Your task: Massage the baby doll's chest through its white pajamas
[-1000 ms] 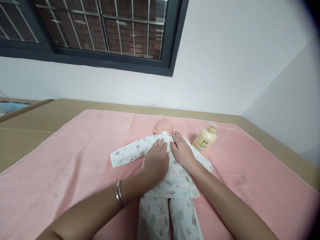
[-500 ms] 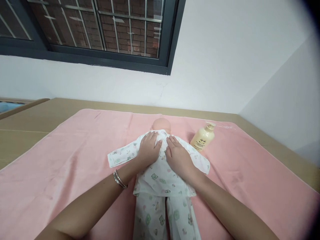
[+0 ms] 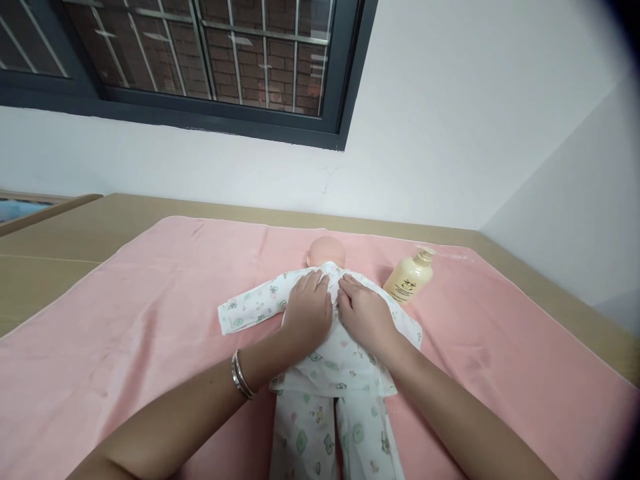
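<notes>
Both my left hand (image 3: 307, 312) and right hand (image 3: 366, 315) lay palms down, fingers out, on the doll (image 3: 341, 375) under them. From far away, I saw a yellow bottle (image 3: 407, 279) just beyond the right hand.

Doll: we see a bald, pinkish baby doll (image 3: 334, 365) stretched flat on a pink, white-edged cloth sheet (image 3: 190, 333)
Head (image 3: 326, 251): rounded, near the sheet's far edge
Clothing: white, long-sleeved printed top (image 3: 350, 377), matching trousers (image 3: 303, 437)
Sleeves (image 3: 253, 310): spread toward the sheet's left and right edges
Legs: slightly parted, beyond our view below
</notes>
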`<state>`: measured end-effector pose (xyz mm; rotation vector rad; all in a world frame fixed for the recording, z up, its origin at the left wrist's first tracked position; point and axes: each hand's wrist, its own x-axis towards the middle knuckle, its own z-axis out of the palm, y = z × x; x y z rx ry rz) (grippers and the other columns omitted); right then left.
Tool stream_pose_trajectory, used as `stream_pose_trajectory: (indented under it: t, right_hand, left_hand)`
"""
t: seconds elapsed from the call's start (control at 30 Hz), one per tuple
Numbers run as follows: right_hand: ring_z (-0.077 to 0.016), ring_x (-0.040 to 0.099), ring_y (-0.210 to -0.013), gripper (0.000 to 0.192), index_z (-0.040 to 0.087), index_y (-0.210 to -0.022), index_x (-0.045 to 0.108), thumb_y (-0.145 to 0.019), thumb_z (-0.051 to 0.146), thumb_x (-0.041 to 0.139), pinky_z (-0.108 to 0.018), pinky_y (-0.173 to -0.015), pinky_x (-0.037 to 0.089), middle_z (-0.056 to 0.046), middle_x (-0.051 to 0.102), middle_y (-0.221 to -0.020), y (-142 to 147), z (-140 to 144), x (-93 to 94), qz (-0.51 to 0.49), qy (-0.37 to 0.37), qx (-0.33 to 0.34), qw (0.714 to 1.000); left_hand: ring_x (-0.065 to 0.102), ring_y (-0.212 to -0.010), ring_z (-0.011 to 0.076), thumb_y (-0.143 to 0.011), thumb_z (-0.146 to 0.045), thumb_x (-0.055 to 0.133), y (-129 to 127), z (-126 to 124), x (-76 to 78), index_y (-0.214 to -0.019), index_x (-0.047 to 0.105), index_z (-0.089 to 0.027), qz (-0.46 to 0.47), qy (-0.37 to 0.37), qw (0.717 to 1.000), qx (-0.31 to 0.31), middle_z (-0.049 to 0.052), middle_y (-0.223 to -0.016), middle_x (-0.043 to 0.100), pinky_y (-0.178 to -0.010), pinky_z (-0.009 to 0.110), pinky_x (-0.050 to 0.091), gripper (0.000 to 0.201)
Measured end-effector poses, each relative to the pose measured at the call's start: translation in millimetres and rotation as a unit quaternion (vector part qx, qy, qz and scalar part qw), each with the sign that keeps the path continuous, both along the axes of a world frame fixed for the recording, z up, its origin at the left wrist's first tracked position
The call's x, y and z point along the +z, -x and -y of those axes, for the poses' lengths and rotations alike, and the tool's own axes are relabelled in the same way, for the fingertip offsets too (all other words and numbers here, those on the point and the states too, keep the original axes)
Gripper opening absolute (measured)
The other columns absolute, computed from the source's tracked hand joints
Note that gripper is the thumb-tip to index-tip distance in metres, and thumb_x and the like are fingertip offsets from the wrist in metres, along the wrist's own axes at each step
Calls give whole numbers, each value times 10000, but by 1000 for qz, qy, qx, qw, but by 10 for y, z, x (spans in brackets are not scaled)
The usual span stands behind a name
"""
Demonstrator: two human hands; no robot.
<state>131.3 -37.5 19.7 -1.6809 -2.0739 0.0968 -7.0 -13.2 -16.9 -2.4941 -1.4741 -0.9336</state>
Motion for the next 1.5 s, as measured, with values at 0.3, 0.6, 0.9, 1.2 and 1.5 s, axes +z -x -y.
stream_pose_trajectory:
  t: [0.3,0.6,0.9,1.2,1.5]
  right_hand:
    - [-291,217,-1434,566,12,-1458,300,-954,270,280,-474,-1168,212,-205,290,-1526,-28,-166,-285,-8,8,-10,1000]
    - [-263,232,-1433,558,28,-1452,326,-960,286,273,-458,-1177,195,-192,321,-1516,-4,-135,-266,-20,6,-19,1000]
    - [-272,249,-1425,553,33,-1448,336,-966,295,269,-476,-1166,217,-195,336,-1508,-14,-134,-286,-23,-10,-13,1000]
    - [-252,216,-1439,507,70,-1409,421,-935,205,298,-503,-1173,192,-160,331,-1517,10,-85,-271,-19,-95,32,995]
    - [-184,247,-1431,489,121,-1414,427,-970,258,271,-448,-1190,185,-104,353,-1514,51,-107,-343,-115,-40,87,989]
  left_hand:
    - [471,-1223,307,-890,-223,413,12,16,-68,-1262,518,-121,87,15,996,18,167,-1307,523,-1042,522,393,400]
    - [349,-1358,323,-888,-231,437,22,-17,-133,-1309,478,-131,134,66,989,10,163,-1425,448,-1124,553,292,434]
    - [386,-1339,316,-898,-236,427,34,-21,-142,-1302,471,-174,133,42,990,4,161,-1404,476,-1089,579,335,411]
    - [380,-1340,311,-906,-246,413,38,-34,-140,-1307,476,-139,122,38,992,6,163,-1401,477,-1100,556,325,421]
    - [378,-1345,312,-902,-222,408,38,-24,-118,-1324,478,-121,105,40,994,11,154,-1413,471,-1114,539,316,440]
